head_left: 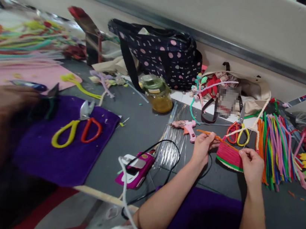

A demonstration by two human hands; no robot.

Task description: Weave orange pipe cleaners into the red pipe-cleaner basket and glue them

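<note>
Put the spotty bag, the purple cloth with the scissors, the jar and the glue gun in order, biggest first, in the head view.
1. The purple cloth and the spotty bag both look biggest. The cloth lies nearer the camera, so I won't rank them.
2. The jar.
3. The glue gun, a little smaller than the jar.

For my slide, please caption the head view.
Left hand pinches an orange pipe cleaner, right hand holds a red piece, near a glue gun and scissors.

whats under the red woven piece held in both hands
Grey table shows below the red woven piece, which the right hand grips while the left hand pinches its orange strand. The spot directly beneath is covered by the piece.
</note>
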